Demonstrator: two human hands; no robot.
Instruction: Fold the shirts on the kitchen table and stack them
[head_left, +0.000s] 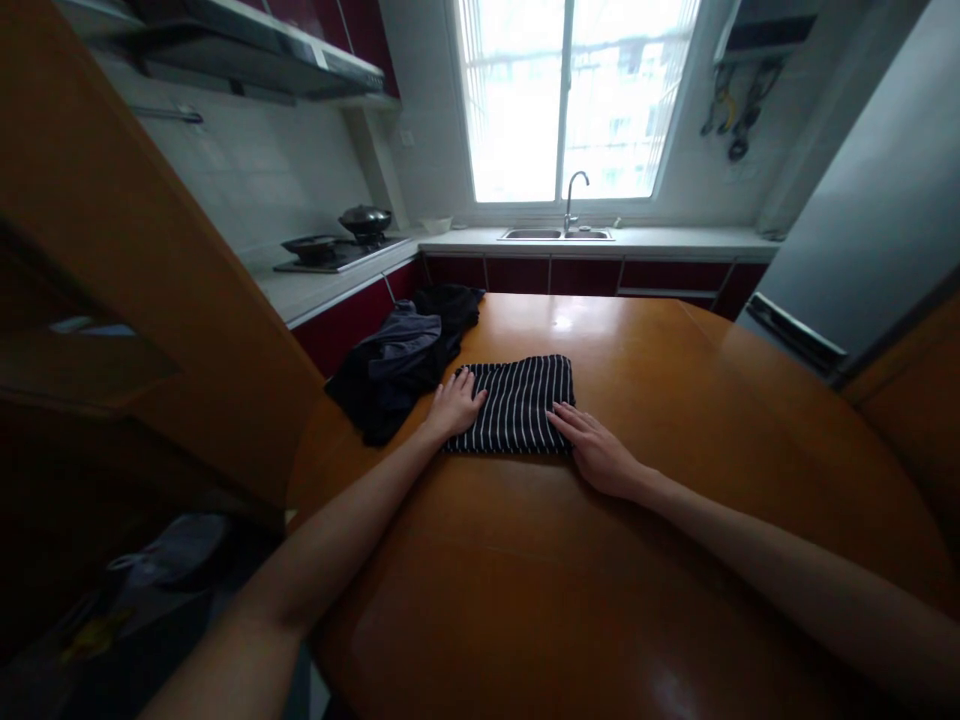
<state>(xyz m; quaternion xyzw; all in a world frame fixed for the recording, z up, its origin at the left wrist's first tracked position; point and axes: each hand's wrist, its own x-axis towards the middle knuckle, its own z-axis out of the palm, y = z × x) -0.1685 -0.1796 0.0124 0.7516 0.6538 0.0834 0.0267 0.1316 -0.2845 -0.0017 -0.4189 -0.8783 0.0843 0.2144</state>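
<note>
A black garment with thin white stripes (pixel 517 405) lies folded into a rough rectangle on the wooden table (pixel 600 570). My left hand (pixel 454 405) rests on its left side, palm down with the fingers stretched out. On the right edge of the cloth lies my right hand (pixel 592 445), its fingers extended and flat against the fabric. Neither hand grips the cloth. Just beyond my left hand is a loose heap of dark clothes (pixel 405 350), black and grey, near the table's left edge.
Behind the table runs a white counter (pixel 465 240) with a sink (pixel 555 235) and faucet (pixel 570 200). At the left, a lidded wok (pixel 365 220) and a pan (pixel 311 247) sit on the stove. A grey refrigerator (pixel 862 190) stands at the right.
</note>
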